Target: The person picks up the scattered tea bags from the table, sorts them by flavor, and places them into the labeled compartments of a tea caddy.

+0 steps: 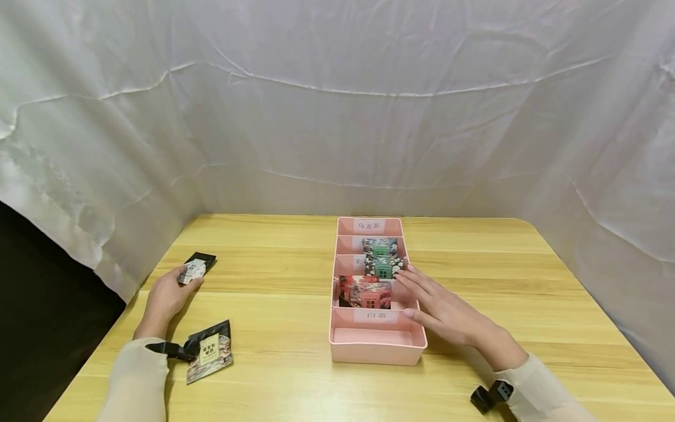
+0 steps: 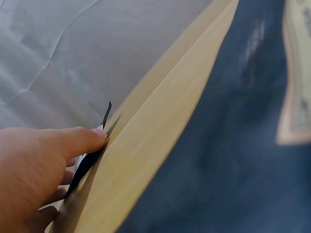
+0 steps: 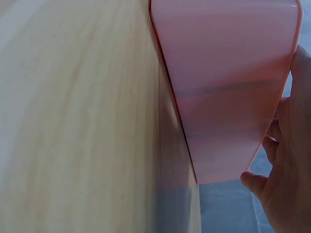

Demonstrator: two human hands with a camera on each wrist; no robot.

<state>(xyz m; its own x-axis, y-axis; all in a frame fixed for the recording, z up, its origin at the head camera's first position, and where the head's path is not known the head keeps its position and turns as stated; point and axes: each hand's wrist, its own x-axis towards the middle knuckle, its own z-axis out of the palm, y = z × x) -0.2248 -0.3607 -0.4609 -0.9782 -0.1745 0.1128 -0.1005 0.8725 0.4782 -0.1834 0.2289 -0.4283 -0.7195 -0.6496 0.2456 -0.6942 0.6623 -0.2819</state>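
Observation:
At the table's left side my left hand (image 1: 167,298) pinches a small black tea packet with a white label (image 1: 196,268) between thumb and fingers. In the left wrist view the thumb lies on the packet (image 2: 86,167), which tilts up from the wood. My right hand (image 1: 448,308) lies along the right rim of a long pink divided box (image 1: 377,353), its fingers fairly straight and touching the edge. Inside the box are red tea packets (image 1: 365,293), a dark green one (image 1: 383,266) and a bluish one (image 1: 379,245); their lower parts are hidden.
Another black tea packet with a cream label (image 1: 211,351) lies flat by the left wrist, partly behind the wrist strap. Printed paper labels mark the box's compartments, and the front one holds no packet. White cloth (image 1: 337,135) hangs behind the wooden table (image 1: 274,387).

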